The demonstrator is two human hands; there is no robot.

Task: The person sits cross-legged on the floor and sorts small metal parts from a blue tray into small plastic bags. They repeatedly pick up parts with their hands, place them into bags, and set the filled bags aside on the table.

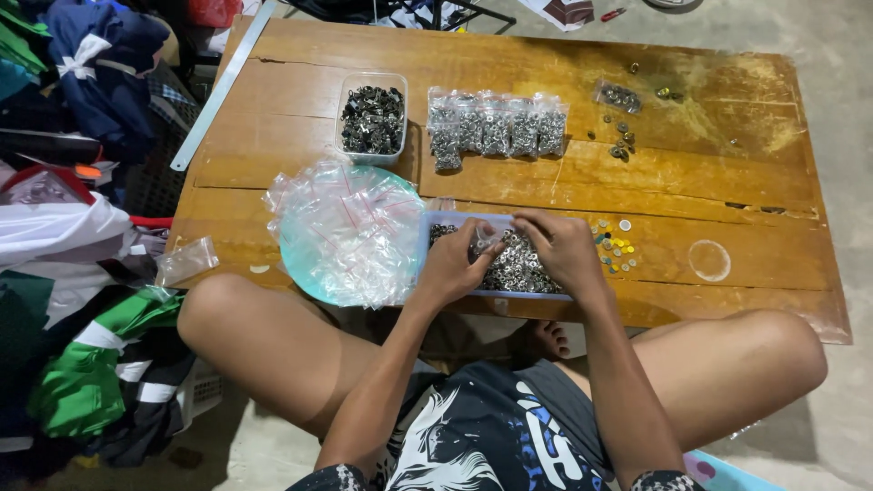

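I am looking down at a low wooden surface point(691, 173) that is filling most of the view, with the person sitting cross-legged on the floor at its near edge. A heap of clothing point(82, 182) in blue, green and white is lying to the left of it. On the near left part of the surface, a round pale green plate point(305, 277) is carrying a loose pile of empty clear zip bags point(341, 227). Just beside it to the right, a shallow clear tray point(509, 264) of small silver metal fittings is sitting at the near edge, and both hands are working over it. Further back, a clear tub point(371, 118) is holding darker metal parts, and a row of filled bags point(496, 127) is lying to its right. Loose fittings point(620, 141) are sitting scattered towards the far right, and small coloured discs point(614, 247) are lying just right of the tray.

The left hand point(450, 264) is closed, pinching a small clear bag point(486, 238) above the tray. The right hand point(564, 250) is curled with its fingertips meeting at the mouth of that same bag; I cannot tell whether it is holding a fitting.
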